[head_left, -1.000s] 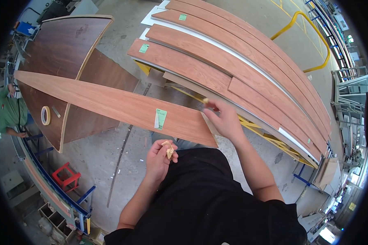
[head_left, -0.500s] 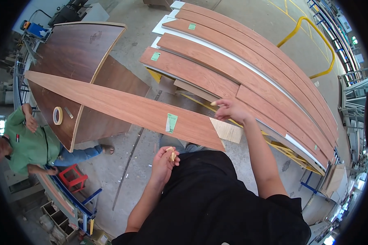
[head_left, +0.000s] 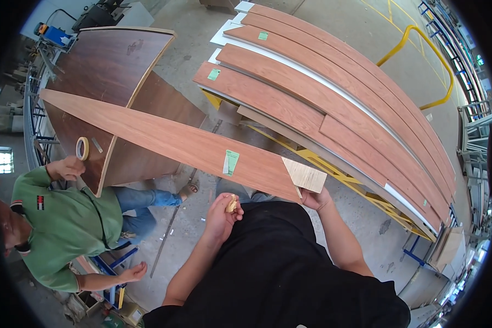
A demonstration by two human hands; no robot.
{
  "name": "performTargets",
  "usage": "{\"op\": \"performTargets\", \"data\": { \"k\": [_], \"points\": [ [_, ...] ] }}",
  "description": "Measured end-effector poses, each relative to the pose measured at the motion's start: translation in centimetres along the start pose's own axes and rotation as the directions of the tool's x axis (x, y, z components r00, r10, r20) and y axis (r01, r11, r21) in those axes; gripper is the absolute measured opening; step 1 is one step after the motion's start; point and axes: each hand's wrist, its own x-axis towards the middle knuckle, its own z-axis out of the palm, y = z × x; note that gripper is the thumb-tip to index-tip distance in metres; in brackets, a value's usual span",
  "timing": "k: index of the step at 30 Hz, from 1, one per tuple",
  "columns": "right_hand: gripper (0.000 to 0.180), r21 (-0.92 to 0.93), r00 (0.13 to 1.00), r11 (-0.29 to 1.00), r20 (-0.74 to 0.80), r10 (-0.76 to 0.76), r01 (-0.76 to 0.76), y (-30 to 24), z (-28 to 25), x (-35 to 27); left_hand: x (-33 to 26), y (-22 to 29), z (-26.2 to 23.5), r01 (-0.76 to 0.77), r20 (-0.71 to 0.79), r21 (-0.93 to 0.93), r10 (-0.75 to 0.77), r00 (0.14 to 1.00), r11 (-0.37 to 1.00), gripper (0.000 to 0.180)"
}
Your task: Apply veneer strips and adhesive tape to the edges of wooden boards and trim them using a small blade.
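Note:
A long reddish-brown wooden board [head_left: 186, 142] lies across in front of me, with a green label [head_left: 231, 163] on it. A pale, streaked wooden piece [head_left: 306, 176] sits at its right end. My left hand [head_left: 222, 216] is closed around a small crumpled yellowish wad [head_left: 232, 204], near the board's front edge. My right hand [head_left: 317, 200] is at the underside of the pale end piece; its fingers are hidden below it.
The board's left part rests over a dark brown table [head_left: 120, 54], which bears a tape roll [head_left: 82, 148]. Several reddish boards [head_left: 290, 65] lie on a yellow-framed cart [head_left: 361, 191] to the right. A co-worker in a green shirt [head_left: 71, 229] stands at the left, one hand near the tape roll.
My right hand has come down from above the board to below its right end. The co-worker has moved closer and reaches toward the tape roll. My left hand still holds the wad.

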Motion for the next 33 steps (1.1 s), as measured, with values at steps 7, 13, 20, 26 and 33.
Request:
{"op": "performTargets", "data": {
  "k": [7, 13, 20, 26, 33],
  "points": [
    [0.057, -0.05, 0.989, 0.993, 0.109, -0.102, 0.108, 2.2, -1.2, -0.2, -0.5, -0.8, -0.1, 0.005, 0.024, 0.037, -0.005, 1.0, 0.999, 0.014],
    [0.047, -0.263, 0.96, 0.943, -0.139, -0.245, 0.203, 3.0, -0.9, 0.1, -0.8, -1.2, -0.3, 0.004, -0.004, 0.046, -0.004, 1.0, 0.999, 0.015],
    [0.043, -0.264, 0.914, 0.905, -0.142, -0.379, 0.334, 4.1, 0.6, -0.4, -1.1, -1.9, 0.3, 0.057, 0.075, 0.23, -0.077, 0.994, 0.972, 0.017],
    [0.043, -0.227, 0.93, 0.923, -0.131, -0.343, 0.309, 4.3, 2.0, -0.4, -1.2, -2.0, 1.3, 0.013, 0.152, 0.412, -0.083, 0.985, 0.911, 0.015],
    [0.043, -0.489, 0.906, 0.781, 0.053, -0.419, 0.389, 6.1, 5.3, 4.4, -1.5, -2.0, 1.5, 0.004, 0.142, 0.448, -0.076, 0.987, 0.894, 0.014]
  ]
}}
